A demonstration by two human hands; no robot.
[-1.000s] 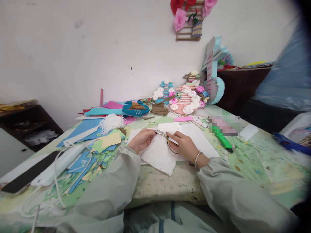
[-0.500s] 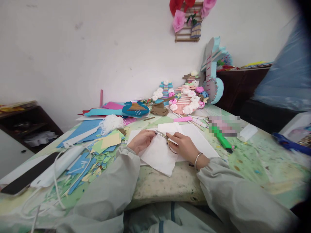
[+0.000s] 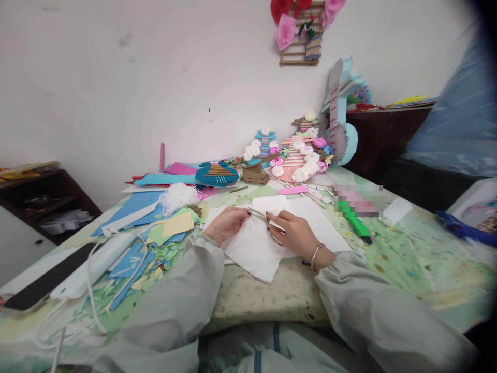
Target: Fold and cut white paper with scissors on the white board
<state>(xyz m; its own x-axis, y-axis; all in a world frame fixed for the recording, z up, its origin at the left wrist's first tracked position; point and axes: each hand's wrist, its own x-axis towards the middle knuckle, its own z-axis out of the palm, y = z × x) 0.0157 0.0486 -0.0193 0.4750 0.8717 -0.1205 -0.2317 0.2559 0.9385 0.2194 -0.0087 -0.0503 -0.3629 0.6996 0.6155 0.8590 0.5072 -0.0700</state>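
My right hand (image 3: 297,234) is closed on the handles of a pair of metal scissors (image 3: 258,213). Their blades point left and their tips come close to my left fingertips. My left hand (image 3: 229,224) pinches the upper left side of a sheet of white tissue paper (image 3: 258,256), though the exact grip is partly hidden. This tissue hangs below both hands, with one corner towards the table's front edge. Beneath it lie more white sheets (image 3: 326,228).
Paper scraps (image 3: 165,256), white string (image 3: 179,198), a phone (image 3: 46,277) and a white cable (image 3: 90,290) lie on the left. A green box cutter (image 3: 355,223) rests to the right. Paper instrument crafts (image 3: 217,174) and flowered ones (image 3: 298,158) stand along the wall.
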